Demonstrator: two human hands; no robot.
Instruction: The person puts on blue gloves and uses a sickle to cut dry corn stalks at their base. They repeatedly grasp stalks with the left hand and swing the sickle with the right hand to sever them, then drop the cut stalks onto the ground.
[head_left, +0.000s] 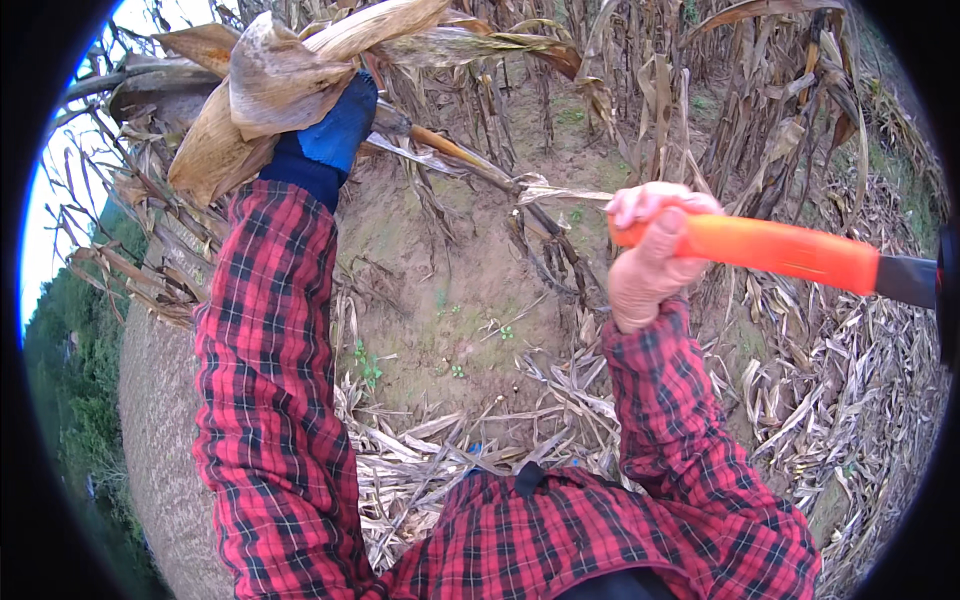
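Observation:
My left hand (336, 126), in a blue coated work glove, is raised at the upper left. It grips a dry corn stalk (457, 154) that slants down to the right towards the ground. Broad tan husks (281, 79) cover part of the glove and hide the fingers. My bare right hand (651, 251) is closed round the bright orange handle (787, 251) of a bladed hand tool. A dark metal blade or shank (906, 280) leaves the handle at the right and runs out of view, so its shape cannot be told.
Standing dry corn stalks (547, 82) rise ahead, with more at the right (814, 97). Cut stalks and leaves (840, 420) litter the ground at the right and by my body. Bare soil (435, 330) with small green weeds (367, 365) lies between my arms. Green bushes (97, 420) grow far left.

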